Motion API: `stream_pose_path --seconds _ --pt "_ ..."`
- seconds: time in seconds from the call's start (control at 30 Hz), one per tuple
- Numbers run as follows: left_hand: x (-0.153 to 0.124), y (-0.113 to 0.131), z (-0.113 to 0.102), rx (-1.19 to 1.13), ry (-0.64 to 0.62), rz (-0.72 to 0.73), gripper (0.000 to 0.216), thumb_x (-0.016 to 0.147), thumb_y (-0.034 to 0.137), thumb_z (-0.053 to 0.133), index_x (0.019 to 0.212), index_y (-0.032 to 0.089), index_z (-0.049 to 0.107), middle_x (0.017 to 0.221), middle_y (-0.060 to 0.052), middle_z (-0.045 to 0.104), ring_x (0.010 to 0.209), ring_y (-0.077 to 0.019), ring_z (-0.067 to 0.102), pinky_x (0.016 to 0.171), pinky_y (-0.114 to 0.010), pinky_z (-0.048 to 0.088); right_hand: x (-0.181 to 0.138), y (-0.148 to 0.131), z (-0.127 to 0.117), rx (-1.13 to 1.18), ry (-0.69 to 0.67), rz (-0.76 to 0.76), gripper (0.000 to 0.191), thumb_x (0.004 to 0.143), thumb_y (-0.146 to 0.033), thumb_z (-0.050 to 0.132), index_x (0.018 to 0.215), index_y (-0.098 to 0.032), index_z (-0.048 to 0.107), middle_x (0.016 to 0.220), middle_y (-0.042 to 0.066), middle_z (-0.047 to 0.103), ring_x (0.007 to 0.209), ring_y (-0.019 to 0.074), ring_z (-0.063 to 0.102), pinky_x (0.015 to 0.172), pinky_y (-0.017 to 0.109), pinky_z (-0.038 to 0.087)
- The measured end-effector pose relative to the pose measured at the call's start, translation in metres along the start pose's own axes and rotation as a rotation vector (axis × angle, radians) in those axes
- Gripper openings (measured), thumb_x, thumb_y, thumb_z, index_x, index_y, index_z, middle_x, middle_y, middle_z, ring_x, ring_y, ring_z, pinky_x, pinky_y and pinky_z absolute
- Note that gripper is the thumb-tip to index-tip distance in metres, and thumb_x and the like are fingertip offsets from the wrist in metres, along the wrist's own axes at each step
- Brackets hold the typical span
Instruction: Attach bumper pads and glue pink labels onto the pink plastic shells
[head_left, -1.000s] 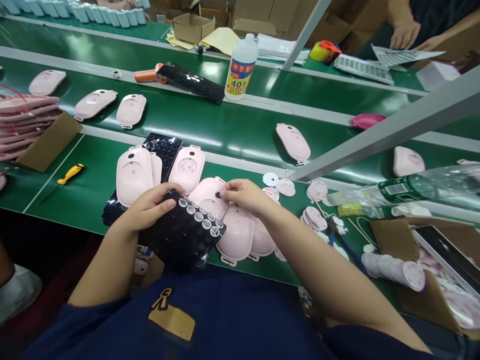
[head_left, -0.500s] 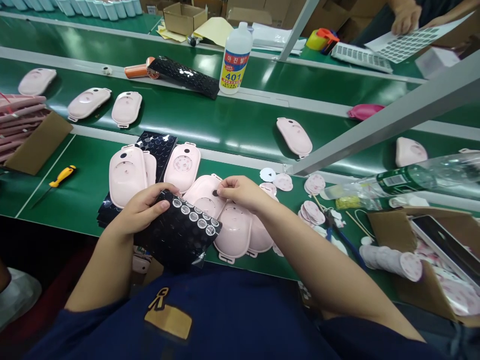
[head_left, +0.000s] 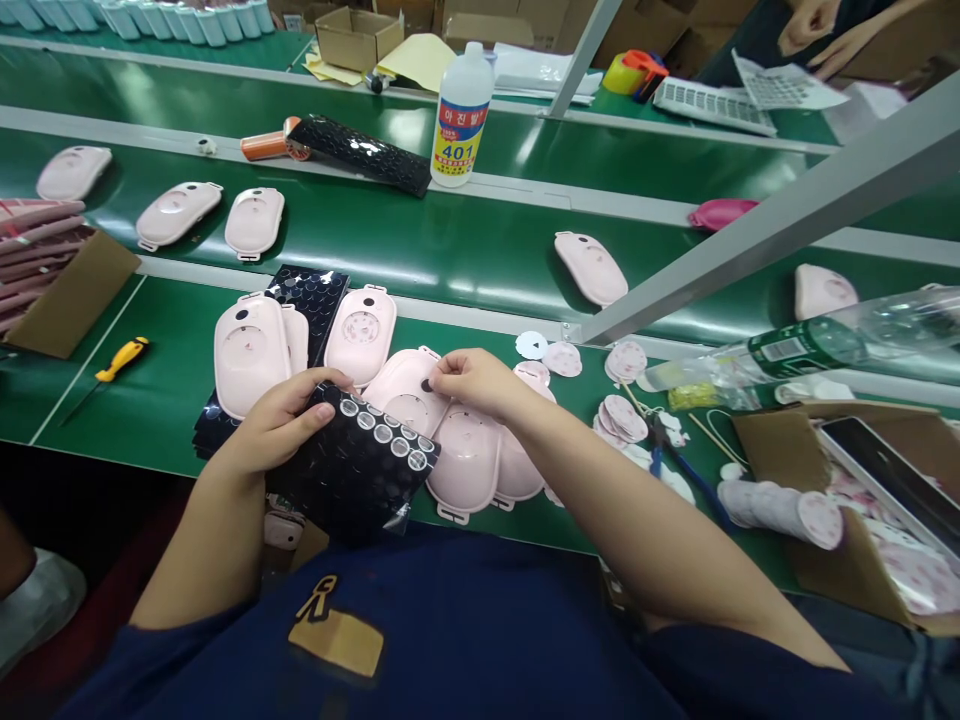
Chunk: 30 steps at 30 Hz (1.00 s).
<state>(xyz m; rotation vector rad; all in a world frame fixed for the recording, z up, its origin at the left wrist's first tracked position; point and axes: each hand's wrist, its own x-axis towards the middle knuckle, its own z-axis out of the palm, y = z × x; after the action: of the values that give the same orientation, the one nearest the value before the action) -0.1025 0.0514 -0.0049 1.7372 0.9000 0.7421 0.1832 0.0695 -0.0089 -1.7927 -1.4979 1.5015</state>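
My left hand grips a black sheet of round stickers between thumb and fingers. A few rows of clear circles with pale rims show along the sheet's upper edge. My right hand is closed in a pinch, its fingertips at a small round black sticker on the upper part of a pale pink plastic cover. The sheet hides that cover's lower edge. More pink covers lie under my right wrist. Left of them, another cover rests on black sheets, its round black spot showing.
Further pink covers lie on the green belt beyond. A glue bottle stands behind. A yellow screwdriver lies left; round printed discs, pliers and a cardboard box are right. A co-worker's hands hold a sheet.
My hands stay almost in place, with the right fingertips still at the black sticker. The view has shifted slightly. At the far right, the co-worker's hands and sheet have moved.
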Motion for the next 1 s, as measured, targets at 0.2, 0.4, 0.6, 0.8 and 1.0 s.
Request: stream_pose_path --seconds 0.2,0.4,0.6,0.8,1.0 --pt "-0.002 -0.004 -0.001 0.003 -0.006 -0.005 0.03 0.094 0.04 0.06 0.116 0.02 0.064 0.11 -0.011 0.072 0.104 -0.0239 0.067 0.094 -0.034 0.052 -0.001 -0.008 0.002 -0.091 0.055 0.039 0.018 0.069 -0.016 0.068 0.06 -0.021 0.054 0.062 -0.001 0.059 0.056 0.0123 0.051 0.054 0.027 0.041" --pt "-0.002 -0.005 -0.001 0.01 -0.004 0.0 0.031 0.094 0.041 0.06 0.116 0.02 0.064 0.11 -0.011 0.073 0.104 -0.0242 0.067 0.095 -0.035 0.052 -0.002 -0.014 0.003 -0.161 0.068 0.059 0.02 0.069 -0.016 0.068 0.06 -0.022 0.051 0.06 -0.003 0.056 0.054 0.0117 0.049 0.05 0.027 0.036" --pt "-0.005 -0.003 -0.001 0.036 -0.004 -0.009 0.032 0.093 0.041 0.061 0.118 0.021 0.064 0.112 -0.01 0.072 0.106 -0.0246 0.067 0.096 -0.035 0.051 0.005 -0.024 -0.003 -0.218 -0.006 0.112 0.022 0.068 -0.017 0.071 0.06 -0.022 0.051 0.057 -0.002 0.055 0.049 0.0113 0.046 0.048 0.028 0.034" --pt "-0.012 0.004 -0.001 0.109 -0.001 -0.018 0.035 0.094 0.044 0.058 0.118 0.019 0.062 0.111 -0.012 0.072 0.107 -0.0258 0.066 0.099 -0.037 0.05 0.013 -0.029 -0.013 -0.317 -0.088 0.121 0.027 0.068 -0.024 0.078 0.061 -0.023 0.052 0.055 0.0 0.056 0.05 0.0153 0.052 0.046 0.029 0.039" --pt "-0.026 0.021 -0.001 0.23 0.032 0.02 0.033 0.095 0.041 0.057 0.12 0.021 0.062 0.117 -0.011 0.072 0.109 -0.0259 0.066 0.099 -0.036 0.05 0.007 -0.022 -0.01 -0.327 -0.018 0.021 0.027 0.072 -0.031 0.078 0.08 -0.024 0.054 0.079 0.001 0.064 0.056 0.0137 0.054 0.046 0.028 0.04"
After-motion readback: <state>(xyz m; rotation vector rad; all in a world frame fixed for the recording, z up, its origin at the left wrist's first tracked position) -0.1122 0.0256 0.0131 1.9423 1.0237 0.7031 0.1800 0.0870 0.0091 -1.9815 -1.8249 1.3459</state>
